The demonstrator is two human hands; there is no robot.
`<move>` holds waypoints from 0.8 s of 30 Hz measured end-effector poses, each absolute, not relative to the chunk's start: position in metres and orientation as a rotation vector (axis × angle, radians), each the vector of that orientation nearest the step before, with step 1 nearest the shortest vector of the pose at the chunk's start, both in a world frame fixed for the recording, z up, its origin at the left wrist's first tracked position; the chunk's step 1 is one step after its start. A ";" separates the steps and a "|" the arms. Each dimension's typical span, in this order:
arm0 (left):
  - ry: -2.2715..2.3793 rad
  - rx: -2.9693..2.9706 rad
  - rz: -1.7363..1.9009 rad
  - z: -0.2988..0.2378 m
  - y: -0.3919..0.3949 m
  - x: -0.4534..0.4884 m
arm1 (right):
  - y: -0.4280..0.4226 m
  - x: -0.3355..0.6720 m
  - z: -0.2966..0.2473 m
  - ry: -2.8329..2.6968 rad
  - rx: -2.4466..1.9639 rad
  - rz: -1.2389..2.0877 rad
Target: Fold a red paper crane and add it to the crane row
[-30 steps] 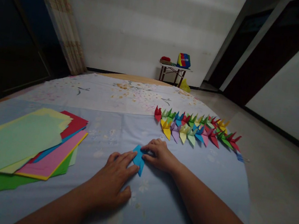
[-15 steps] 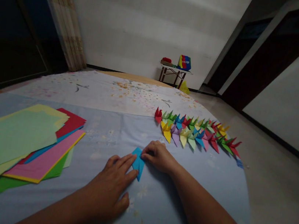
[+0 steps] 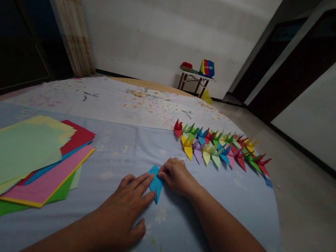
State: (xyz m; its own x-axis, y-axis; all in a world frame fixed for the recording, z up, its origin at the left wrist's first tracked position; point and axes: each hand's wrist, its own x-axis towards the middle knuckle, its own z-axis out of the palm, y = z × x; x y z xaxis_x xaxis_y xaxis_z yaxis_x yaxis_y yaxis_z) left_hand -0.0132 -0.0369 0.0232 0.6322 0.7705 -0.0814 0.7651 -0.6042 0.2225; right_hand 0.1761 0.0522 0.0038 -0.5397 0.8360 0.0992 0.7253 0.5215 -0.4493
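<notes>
1. Your blue folded paper [image 3: 155,184] lies flat on the desk [image 3: 148,85], on the pale blue part of the cloth [image 3: 218,233], between your two hands.
2. Your left hand [image 3: 125,209] is palm down with the fingers spread – they hold nothing, but their tips touch the left side and lower part of the paper.
3. Your right hand [image 3: 178,176] has its fingers curled, tips touching the paper's right edge – you cannot tell from this view whether they pinch it.
4. To your left is a loose, overlapping pile of coloured sheets [image 3: 10,158], pale green on top.
5. Beyond your right hand, many-coloured paper cranes [image 3: 214,149] stand in rows, close together, near the desk's right edge.
</notes>
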 end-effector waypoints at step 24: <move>1.290 2.531 -0.070 0.025 -0.033 -0.009 | 0.047 0.183 0.001 -2.440 -1.307 0.473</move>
State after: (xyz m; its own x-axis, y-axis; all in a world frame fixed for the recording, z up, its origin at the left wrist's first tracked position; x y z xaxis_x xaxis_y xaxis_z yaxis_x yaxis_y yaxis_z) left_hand -0.0087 -0.0326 0.0252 0.5956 0.7836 -0.1768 0.7980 -0.5522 0.2413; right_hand 0.1830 0.0466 0.0007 -0.5236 0.8417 0.1320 0.7315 0.5236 -0.4368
